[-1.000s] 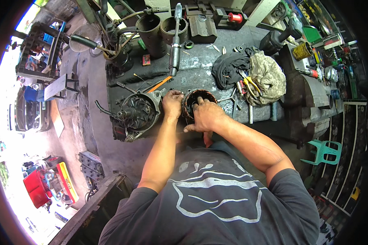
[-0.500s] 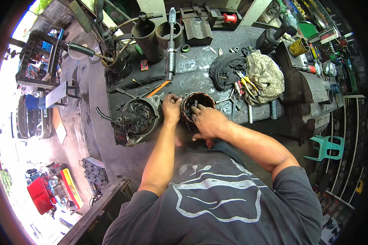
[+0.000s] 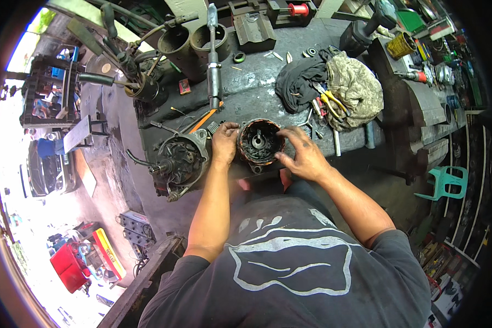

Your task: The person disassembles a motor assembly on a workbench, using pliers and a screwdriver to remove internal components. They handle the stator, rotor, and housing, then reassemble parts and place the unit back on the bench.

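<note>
A round alternator housing [image 3: 257,162], its copper-coloured windings ringing a dark hollow with a metal hub inside, stands at the near edge of the workbench. Close against its left side is my left hand [image 3: 224,143], fingers curled in at the tips; whatever they may pinch is too small to make out. At the housing's right rim my right hand [image 3: 307,154] has thumb and fingers spread apart, the tips at or just beside the windings. Left of my left hand lies the other alternator half [image 3: 181,163], with a finned rotor and a shaft poking out.
Pliers [image 3: 333,104] lie on bundled rags [image 3: 356,85] at the right, near several small tools. A long metal tool [image 3: 214,82] rests against dark cylinders [image 3: 175,44] at the back. A bench vise [image 3: 421,120] stands far right, a green plastic stool [image 3: 447,183] below it.
My right hand has come out of the housing's hollow and moved to its right rim, uncovering the hub. My left hand stays at the left side. The view has shifted slightly.
</note>
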A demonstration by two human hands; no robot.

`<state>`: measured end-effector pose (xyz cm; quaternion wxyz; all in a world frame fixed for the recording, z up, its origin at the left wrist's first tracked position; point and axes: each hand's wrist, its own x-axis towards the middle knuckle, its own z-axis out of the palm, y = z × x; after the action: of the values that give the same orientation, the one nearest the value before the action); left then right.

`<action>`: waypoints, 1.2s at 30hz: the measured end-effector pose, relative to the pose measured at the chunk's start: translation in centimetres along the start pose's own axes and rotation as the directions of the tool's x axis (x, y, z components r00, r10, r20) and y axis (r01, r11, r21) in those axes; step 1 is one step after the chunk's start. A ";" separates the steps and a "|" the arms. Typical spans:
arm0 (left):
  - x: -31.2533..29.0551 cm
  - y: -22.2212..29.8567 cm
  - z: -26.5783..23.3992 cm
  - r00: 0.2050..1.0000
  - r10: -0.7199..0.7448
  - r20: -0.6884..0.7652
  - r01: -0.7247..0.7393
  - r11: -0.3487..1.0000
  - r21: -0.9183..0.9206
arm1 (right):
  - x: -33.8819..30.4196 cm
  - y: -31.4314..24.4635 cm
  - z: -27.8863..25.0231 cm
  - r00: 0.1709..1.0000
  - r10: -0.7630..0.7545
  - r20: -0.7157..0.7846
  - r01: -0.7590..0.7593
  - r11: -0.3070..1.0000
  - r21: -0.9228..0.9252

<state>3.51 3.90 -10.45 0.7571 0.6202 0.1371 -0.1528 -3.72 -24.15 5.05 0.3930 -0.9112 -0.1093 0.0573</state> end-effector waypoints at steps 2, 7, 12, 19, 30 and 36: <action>-0.3 0.7 0.3 0.997 -0.007 -0.078 0.008 1.000 0.020 | 0.2 0.7 -0.5 0.996 -0.080 0.041 0.077 0.995 0.067; -4.6 2.7 2.1 0.948 0.201 -0.249 -0.119 0.944 0.309 | 0.5 4.7 -2.0 0.947 0.132 -0.292 -0.136 0.991 0.007; -11.9 3.9 5.3 0.891 0.441 -0.106 -0.382 0.856 0.348 | 0.0 9.9 -5.5 0.856 0.047 -0.515 -0.328 0.818 -0.472; -13.7 5.4 7.1 0.917 0.399 0.014 -0.326 0.729 0.602 | 2.0 10.7 -7.5 0.915 0.187 -0.357 -0.342 0.828 -0.444; -14.6 4.3 8.6 0.905 0.420 -0.067 -0.268 0.686 0.676 | 0.1 10.2 -7.4 0.995 0.017 -0.099 -0.043 0.963 -0.266; -17.1 2.1 8.6 0.891 0.417 -0.177 -0.251 0.781 0.572 | -5.2 10.6 -9.4 0.991 -0.108 -0.081 0.098 0.987 -0.127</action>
<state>-11.17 -3.13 -0.12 0.5399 0.8359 0.0867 0.0474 -5.38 -39.11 3.91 0.3431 -0.9284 -0.1422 -0.0099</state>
